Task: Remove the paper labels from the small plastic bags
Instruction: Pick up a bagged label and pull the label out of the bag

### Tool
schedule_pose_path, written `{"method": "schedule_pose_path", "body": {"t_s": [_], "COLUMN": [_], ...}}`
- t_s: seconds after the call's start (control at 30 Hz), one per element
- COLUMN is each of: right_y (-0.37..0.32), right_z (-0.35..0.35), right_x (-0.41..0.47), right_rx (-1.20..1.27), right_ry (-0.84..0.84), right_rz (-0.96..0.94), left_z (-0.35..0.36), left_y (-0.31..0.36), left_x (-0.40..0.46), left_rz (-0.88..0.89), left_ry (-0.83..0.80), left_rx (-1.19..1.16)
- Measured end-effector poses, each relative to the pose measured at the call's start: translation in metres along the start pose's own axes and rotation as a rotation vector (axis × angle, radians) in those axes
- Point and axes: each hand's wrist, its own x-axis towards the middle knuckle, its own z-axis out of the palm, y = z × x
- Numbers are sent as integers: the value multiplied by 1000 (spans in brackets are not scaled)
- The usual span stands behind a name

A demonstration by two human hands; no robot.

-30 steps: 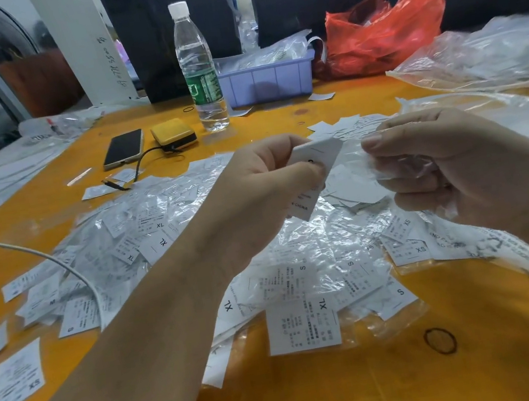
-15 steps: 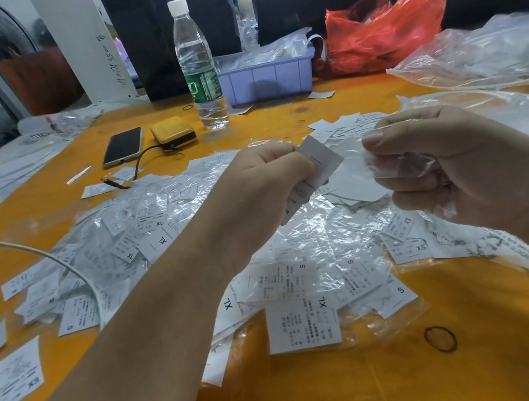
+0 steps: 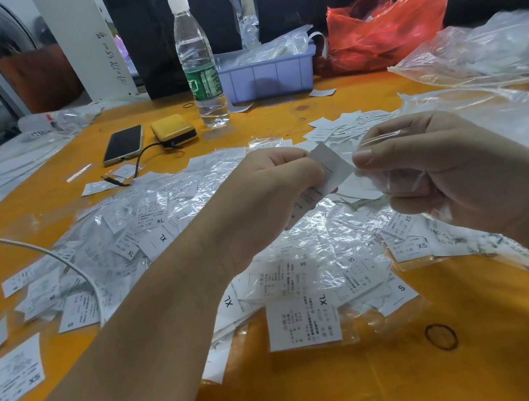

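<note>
My left hand (image 3: 266,196) pinches a white paper label (image 3: 329,169) between thumb and fingers, held above the table. Just right of it, my right hand (image 3: 441,168) grips a small clear plastic bag (image 3: 401,178), its film wrapped over the curled fingers. The label's right edge nearly meets my right thumb. Under both hands spreads a heap of small plastic bags with size labels (image 3: 301,264) marked XL, S and XS. A few loose paper labels (image 3: 344,125) lie behind the hands.
On the orange table (image 3: 356,393) stand a water bottle (image 3: 200,65), a phone (image 3: 123,144), a yellow box (image 3: 173,130) with a cable, a purple bin (image 3: 267,76) and a red bag (image 3: 387,24). Large clear bags (image 3: 482,51) lie right. A white cable (image 3: 38,250) crosses left; a rubber band (image 3: 441,337) lies near.
My left hand has drawn the paper label a little leftward and turned it, out of the bag that my right hand keeps holding. Both hands stay in about the same place.
</note>
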Motion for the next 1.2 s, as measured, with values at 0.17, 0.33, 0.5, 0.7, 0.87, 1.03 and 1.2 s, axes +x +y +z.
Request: {"method": "schedule_pose_path", "body": {"t_s": [0.17, 0.33, 0.5, 0.7, 0.87, 1.03, 1.2], "right_y": [-1, -2, -3, -2, -1, -2, -2], "right_z": [1, 3, 7, 9, 9, 10, 4], "right_x": [-1, -2, -3, -4, -3, -3, -2], "right_rx": [-47, -36, -69, -86, -114, -144, -136], "right_ry": [24, 60, 56, 71, 49, 30, 116], "right_rz": [-9, -24, -32, -22, -37, -67, -50], "left_z": [0, 4, 4, 4, 5, 4, 3], "left_y": [-1, -3, -2, -2, -2, -1, 0], "left_x": [1, -1, -2, -2, -2, -2, -2], "left_rz": [-11, 57, 88, 119, 129, 106, 76], "left_ry": [11, -16, -17, -26, -29, -45, -21], "left_rx": [72, 231, 314, 339, 344, 301, 310]}}
